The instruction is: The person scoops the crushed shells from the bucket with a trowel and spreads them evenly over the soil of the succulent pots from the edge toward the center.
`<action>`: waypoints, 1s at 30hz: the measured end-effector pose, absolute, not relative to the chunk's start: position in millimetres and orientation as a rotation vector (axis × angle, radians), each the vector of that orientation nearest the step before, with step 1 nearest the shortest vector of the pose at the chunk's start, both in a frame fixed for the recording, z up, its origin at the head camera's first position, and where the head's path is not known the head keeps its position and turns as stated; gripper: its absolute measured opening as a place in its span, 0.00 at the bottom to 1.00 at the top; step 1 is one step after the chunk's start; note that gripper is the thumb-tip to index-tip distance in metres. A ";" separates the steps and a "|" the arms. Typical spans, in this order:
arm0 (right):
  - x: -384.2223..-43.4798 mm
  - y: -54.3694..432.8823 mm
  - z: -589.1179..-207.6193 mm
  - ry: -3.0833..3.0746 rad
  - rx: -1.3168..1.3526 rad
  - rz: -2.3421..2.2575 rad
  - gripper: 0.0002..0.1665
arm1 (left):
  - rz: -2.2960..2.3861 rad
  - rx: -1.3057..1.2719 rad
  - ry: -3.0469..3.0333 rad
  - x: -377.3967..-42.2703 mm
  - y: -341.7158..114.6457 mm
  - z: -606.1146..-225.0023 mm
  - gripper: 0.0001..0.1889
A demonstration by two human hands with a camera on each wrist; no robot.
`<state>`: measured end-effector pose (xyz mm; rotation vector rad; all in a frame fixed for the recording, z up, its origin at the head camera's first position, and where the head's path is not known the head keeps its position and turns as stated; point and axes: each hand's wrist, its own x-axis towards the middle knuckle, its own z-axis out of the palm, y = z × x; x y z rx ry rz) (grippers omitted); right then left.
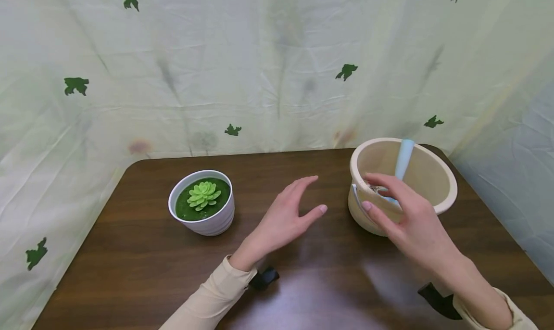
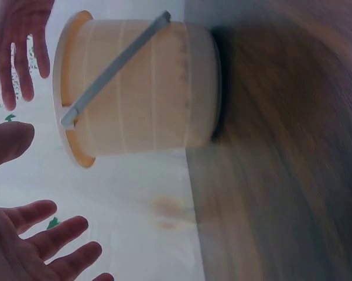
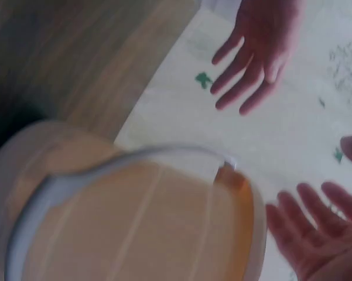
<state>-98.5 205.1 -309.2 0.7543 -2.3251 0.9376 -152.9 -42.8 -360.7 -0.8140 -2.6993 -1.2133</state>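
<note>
A beige bucket stands upright on the right side of the table, its grey bail handle hanging down the side. Inside it leans something with a light blue handle; its lower part is mostly hidden. My right hand hovers over the bucket's near rim, fingers and thumb spread apart and holding nothing. Whether a fingertip touches the rim I cannot tell. To the left of the bucket, my left hand is held above the table, fingers extended and thumb apart, with nothing in it.
On the table's left side sits a white ribbed pot with a green succulent. A pale curtain with leaf prints hangs behind the dark wooden table and along its sides.
</note>
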 end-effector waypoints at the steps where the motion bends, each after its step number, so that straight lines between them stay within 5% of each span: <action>1: -100.2 208.6 -307.3 -2.331 0.764 0.985 0.36 | -1.257 -0.819 -2.698 -153.9 -40.4 -360.5 0.34; 14: -133.8 265.6 -287.3 -2.542 0.496 1.218 0.26 | -1.683 -0.860 -2.569 -169.6 -2.7 -362.8 0.33; 30: -195.3 322.5 -290.5 -2.765 0.333 0.984 0.28 | -1.897 -0.947 -2.467 -182.8 32.3 -358.3 0.37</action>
